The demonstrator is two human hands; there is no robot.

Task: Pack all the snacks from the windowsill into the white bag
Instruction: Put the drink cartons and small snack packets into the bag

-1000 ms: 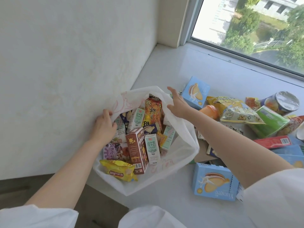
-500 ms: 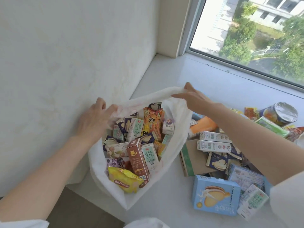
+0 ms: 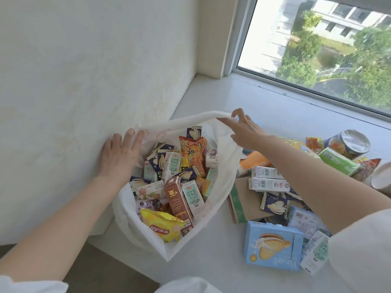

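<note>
- Near edge, 5 o'clock: light-blue cardboard biscuit box (image 3: 273, 246) flat on pale windowsill (image 3: 211, 261), not yet packed.
- 6 o'clock: yellow foil chip packet (image 3: 163, 228) at near lip of white fabric bag (image 3: 220, 187); brown drink carton (image 3: 177, 199) and green-white milk carton (image 3: 193, 196) upright behind it. Bag roughly half full, leaning on the wall at windowsill's left end.
- 9 o'clock: left hand (image 3: 118, 155) on bag's left rim, fingers mostly straight, pressing cloth toward wall; thumb hidden, so grip cannot be told.
- 12 o'clock: right hand (image 3: 243, 130) pinching far rim between thumb and fingers, other fingers loosely spread, holding no snack.
- Change: rim lifted higher and pulled wider than a second ago; right hand moved from inside edge up to the top hem. Mouth now open, ready for loading.
- 3 o'clock, beyond bag: white milk cartons (image 3: 268, 183), flat brown cardboard piece (image 3: 243, 199), green packet (image 3: 338, 163), foil-lidded round tub (image 3: 349, 144). Pile well short of cleared; most of the task remains.
</note>
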